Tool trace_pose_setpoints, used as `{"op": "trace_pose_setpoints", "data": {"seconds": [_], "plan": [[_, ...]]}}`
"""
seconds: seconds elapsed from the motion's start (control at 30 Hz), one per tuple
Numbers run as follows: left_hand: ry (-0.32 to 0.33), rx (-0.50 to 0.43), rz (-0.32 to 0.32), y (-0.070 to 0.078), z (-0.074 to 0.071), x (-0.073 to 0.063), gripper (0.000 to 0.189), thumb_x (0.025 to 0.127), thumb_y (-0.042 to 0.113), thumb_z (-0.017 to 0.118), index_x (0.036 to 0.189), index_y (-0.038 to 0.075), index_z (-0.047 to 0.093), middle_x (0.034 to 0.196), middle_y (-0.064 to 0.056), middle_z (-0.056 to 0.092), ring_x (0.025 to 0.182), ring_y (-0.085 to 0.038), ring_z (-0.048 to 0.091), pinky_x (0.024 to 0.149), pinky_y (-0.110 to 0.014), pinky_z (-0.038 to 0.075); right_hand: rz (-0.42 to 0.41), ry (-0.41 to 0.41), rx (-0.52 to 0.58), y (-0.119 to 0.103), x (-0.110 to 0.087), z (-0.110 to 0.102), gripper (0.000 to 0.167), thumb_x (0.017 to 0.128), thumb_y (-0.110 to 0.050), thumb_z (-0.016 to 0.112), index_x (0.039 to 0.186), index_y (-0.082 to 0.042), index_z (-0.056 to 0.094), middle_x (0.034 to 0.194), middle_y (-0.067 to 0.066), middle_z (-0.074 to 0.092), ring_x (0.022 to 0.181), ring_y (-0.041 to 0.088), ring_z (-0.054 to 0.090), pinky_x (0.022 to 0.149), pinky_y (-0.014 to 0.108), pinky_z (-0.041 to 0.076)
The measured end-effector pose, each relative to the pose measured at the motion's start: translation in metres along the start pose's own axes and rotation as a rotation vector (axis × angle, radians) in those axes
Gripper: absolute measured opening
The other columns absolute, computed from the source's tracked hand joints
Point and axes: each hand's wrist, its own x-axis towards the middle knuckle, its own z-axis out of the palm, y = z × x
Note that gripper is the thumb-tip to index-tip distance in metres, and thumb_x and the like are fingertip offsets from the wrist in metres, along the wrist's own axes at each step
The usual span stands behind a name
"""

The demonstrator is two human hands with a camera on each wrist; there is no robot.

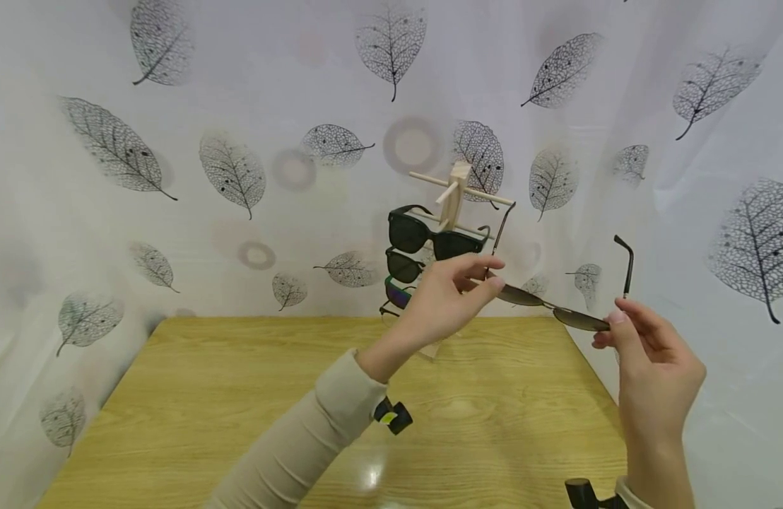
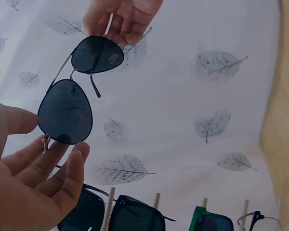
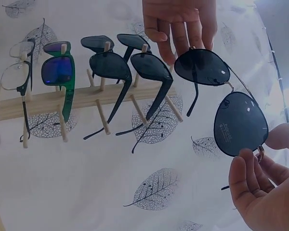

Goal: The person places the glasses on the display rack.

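Observation:
A pair of dark-lensed aviator sunglasses (image 1: 519, 295) with a thin metal frame is held up in the air between both hands, its temples unfolded. My left hand (image 1: 444, 295) pinches the frame at one outer corner, thumb against fingers. At the opposite corner, my right hand (image 1: 660, 362) grips the frame near the hinge. Both lenses (image 3: 241, 124) show whole in the right wrist view. Just behind the left hand stands a wooden glasses rack (image 1: 454, 198) with pegs, partly hidden by that hand. Its top pegs carry no glasses.
Below the rack's top pegs hang black sunglasses (image 1: 407, 232), another dark pair, green-framed sunglasses (image 3: 58, 71) and thin-framed clear glasses (image 3: 13, 76). The rack stands towards the back of a wood-grain table (image 1: 239, 396). A white leaf-print curtain (image 1: 328, 63) surrounds the table's back and sides.

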Motion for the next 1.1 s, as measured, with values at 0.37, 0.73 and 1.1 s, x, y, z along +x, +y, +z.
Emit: {"op": "trace_pose_setpoints", "data": {"seconds": [0.37, 0.73, 1.1], "plan": [[0.077, 0.040, 0.086, 0.023, -0.028, 0.007, 0.032, 0.105, 0.024, 0.065, 0.135, 0.015, 0.071, 0.109, -0.004, 0.077, 0.089, -0.020, 0.073, 0.074, -0.027, 0.057, -0.064, -0.086, 0.127, -0.012, 0.016, 0.032, 0.028, 0.092, 0.011, 0.072, 0.116, 0.025, 0.066, 0.085, 0.012, 0.077, 0.060, 0.020, 0.068, 0.068, 0.024, 0.062], [0.185, 0.040, 0.062, 0.032, -0.063, 0.018, 0.031, 0.106, 0.022, 0.064, 0.134, 0.013, 0.072, 0.117, -0.008, 0.078, 0.095, -0.034, 0.074, 0.065, -0.027, 0.049, 0.041, -0.163, 0.108, -0.014, 0.038, 0.075, 0.022, 0.095, 0.004, 0.072, 0.115, 0.015, 0.073, 0.074, 0.009, 0.072, 0.059, 0.019, 0.066, 0.067, 0.026, 0.061], [0.225, 0.021, 0.007, 0.026, -0.089, 0.028, 0.031, 0.106, 0.024, 0.064, 0.133, 0.012, 0.072, 0.121, -0.010, 0.078, 0.094, -0.037, 0.071, 0.073, -0.044, 0.057, 0.044, -0.215, 0.024, -0.005, 0.045, 0.101, 0.015, 0.097, 0.001, 0.071, 0.110, 0.003, 0.079, 0.070, 0.004, 0.073, 0.058, 0.014, 0.067, 0.065, 0.023, 0.060]]}}
